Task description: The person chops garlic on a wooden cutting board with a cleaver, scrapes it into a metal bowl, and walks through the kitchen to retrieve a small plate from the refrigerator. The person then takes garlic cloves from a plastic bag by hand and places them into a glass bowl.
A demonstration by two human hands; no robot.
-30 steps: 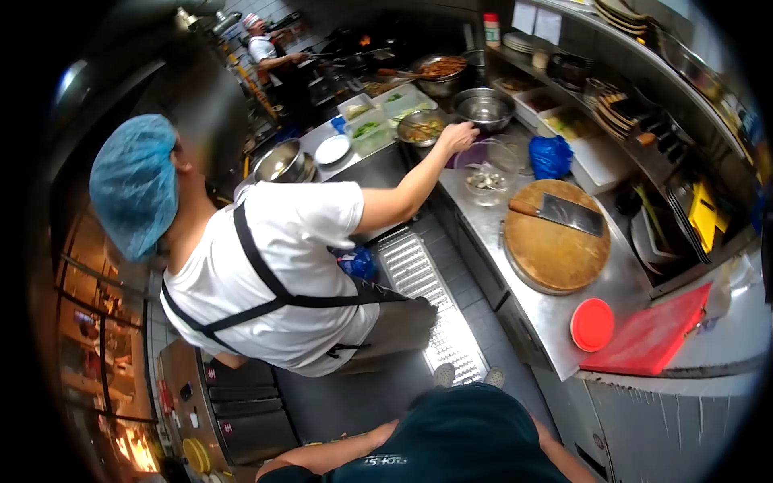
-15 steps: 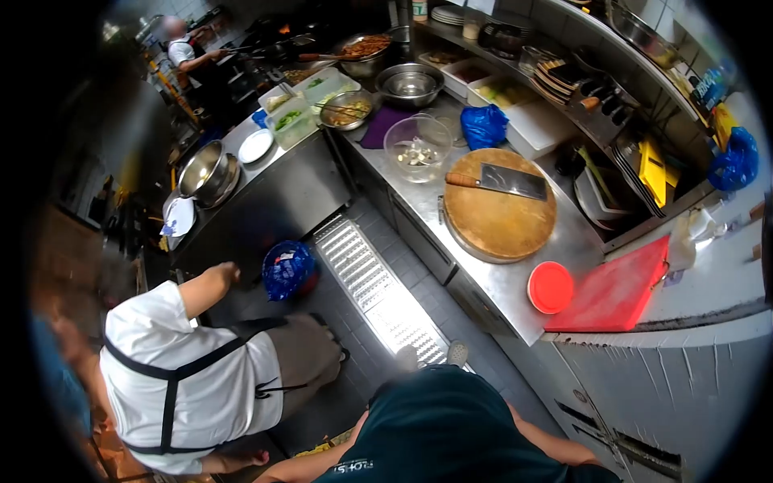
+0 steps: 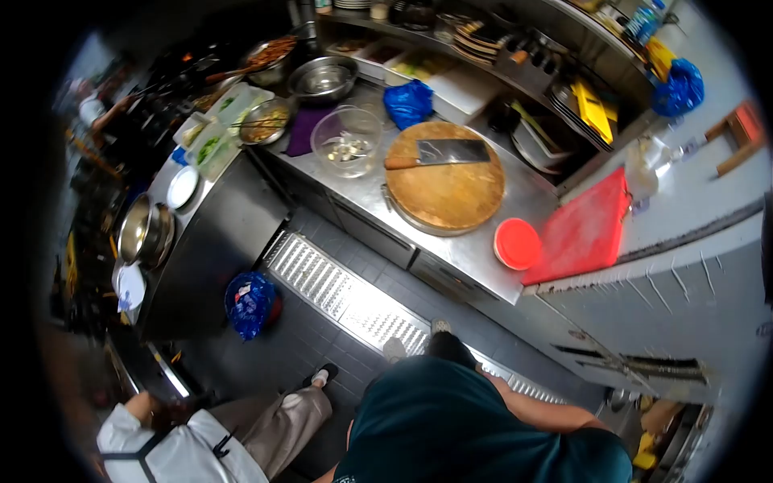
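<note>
Ahead of the right hand spreads the steel counter [image 3: 473, 253]; both hands are hidden by the torso [image 3: 451, 427], so whether they grip anything I cannot tell. Beyond that hand sits the round chopping block [image 3: 443, 197]; ahead-right, a red board [image 3: 584, 229]; ahead-left, a clear bowl [image 3: 323, 151] with pale pieces [image 3: 349, 149]; atop the block, a cleaver [image 3: 455, 151]; nearest, a red lid [image 3: 516, 244].
</note>
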